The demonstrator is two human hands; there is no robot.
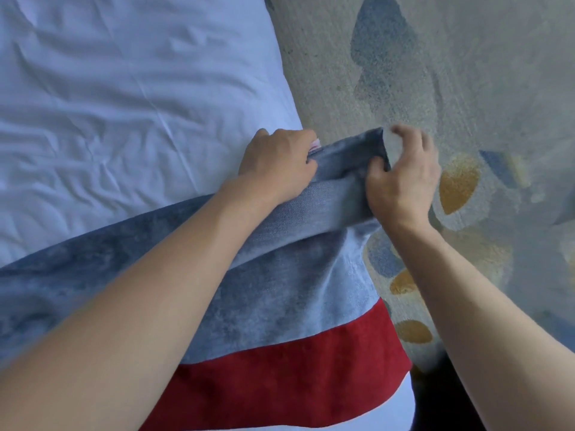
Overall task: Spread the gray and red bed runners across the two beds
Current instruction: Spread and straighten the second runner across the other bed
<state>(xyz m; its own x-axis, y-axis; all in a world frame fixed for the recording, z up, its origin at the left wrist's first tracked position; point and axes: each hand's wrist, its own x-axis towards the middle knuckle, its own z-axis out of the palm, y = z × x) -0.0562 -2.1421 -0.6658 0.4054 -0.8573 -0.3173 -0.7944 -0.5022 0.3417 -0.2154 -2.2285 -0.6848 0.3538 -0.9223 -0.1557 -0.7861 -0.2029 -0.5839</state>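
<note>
Gray and red bed runner is laid across the white bed, its end hanging over the bed edge above the patterned carpet. The folded gray edge is clenched by left hand and pinched by right hand.

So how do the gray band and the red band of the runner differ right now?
The gray band is the wider and lies nearer the white sheet; the red band is narrower, nearer the person. The gray band's edge is folded over and gripped by the left hand and right hand; the red band lies flat, untouched. Both drape over the bed's side.
</note>
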